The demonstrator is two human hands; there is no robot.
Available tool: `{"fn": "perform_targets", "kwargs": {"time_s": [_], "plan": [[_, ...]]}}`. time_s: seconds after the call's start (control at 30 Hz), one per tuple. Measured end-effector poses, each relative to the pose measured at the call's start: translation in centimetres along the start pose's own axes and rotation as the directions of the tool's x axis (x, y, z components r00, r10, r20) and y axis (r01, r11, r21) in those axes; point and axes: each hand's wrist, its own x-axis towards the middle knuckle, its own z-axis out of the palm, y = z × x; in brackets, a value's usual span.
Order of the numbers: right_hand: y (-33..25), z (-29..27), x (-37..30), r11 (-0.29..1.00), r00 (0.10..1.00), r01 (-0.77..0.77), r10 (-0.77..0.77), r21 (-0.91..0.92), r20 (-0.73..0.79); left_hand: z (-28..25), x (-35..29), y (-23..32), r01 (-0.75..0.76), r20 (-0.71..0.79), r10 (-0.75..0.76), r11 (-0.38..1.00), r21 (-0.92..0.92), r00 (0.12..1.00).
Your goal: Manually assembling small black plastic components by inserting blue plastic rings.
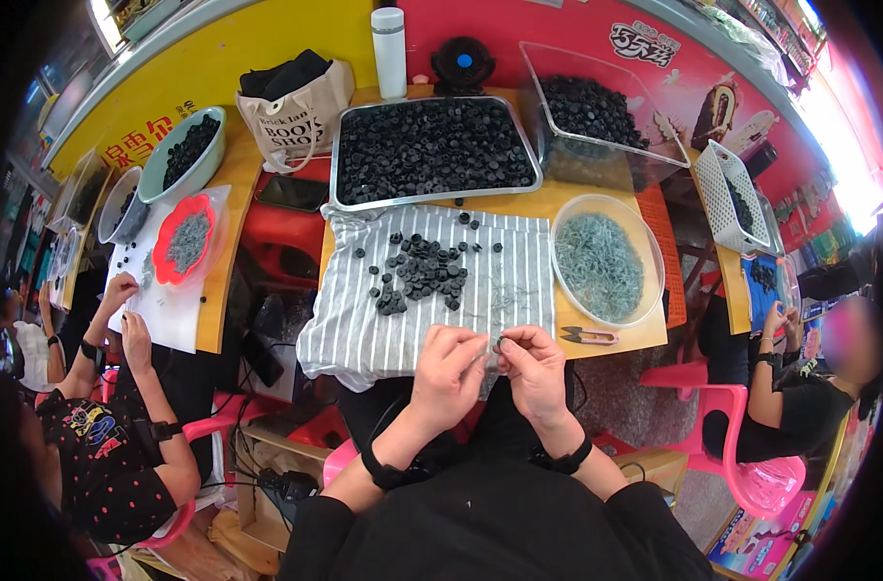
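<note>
My left hand (448,376) and my right hand (535,373) are close together over the near edge of a grey-and-white striped cloth (345,334). Between my right thumb and forefinger is a small black round part (499,343). The left fingertips are pinched beside it, but what they hold is too small to make out. A loose heap of the same black parts (427,271) lies on the cloth beyond my hands. To the right, a round clear tub (660,281) contains a tangle of thin grey-green pieces (601,266). Small thread snips (590,335) with a pinkish handle lie beside my right hand.
Behind the cloth stands a metal tray (337,179) full of black parts, with a clear bin (596,150) of more to its right. A small fan (462,66), white bottle (389,53), tote bag (291,121) and phone (292,193) are near it. People work at both sides.
</note>
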Motion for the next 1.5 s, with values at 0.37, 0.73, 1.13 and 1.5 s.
{"fn": "perform_targets", "kwargs": {"time_s": [0.37, 0.73, 1.13, 1.5], "plan": [[-0.2, -1.4, 0.2, 1.0, 1.0, -0.014, 0.014, -0.003, 0.01, -1.3, 0.0, -0.7, -0.01, 0.103, -0.044, 0.88, 0.475, 0.994], [-0.3, -1.9, 0.5, 0.997, 0.999, -0.012, 0.015, 0.07, -0.044, 0.4, -0.5, -0.2, -0.202, 0.353, 0.051, 0.891, 0.407, 0.934], [-0.4, -2.6, 0.2, 0.992, 0.998, -0.02, 0.027, 0.123, -0.055, 0.2, 0.6, -1.4, -0.049, 0.317, -0.014, 0.981, 0.189, 0.948], [-1.6, 0.5, -2.0, 0.992, 0.994, 0.102, -0.098, -0.077, 0.056, -0.3, -0.8, -2.3, 0.446, 0.332, -0.407, 0.229, -0.865, 0.851]]}}
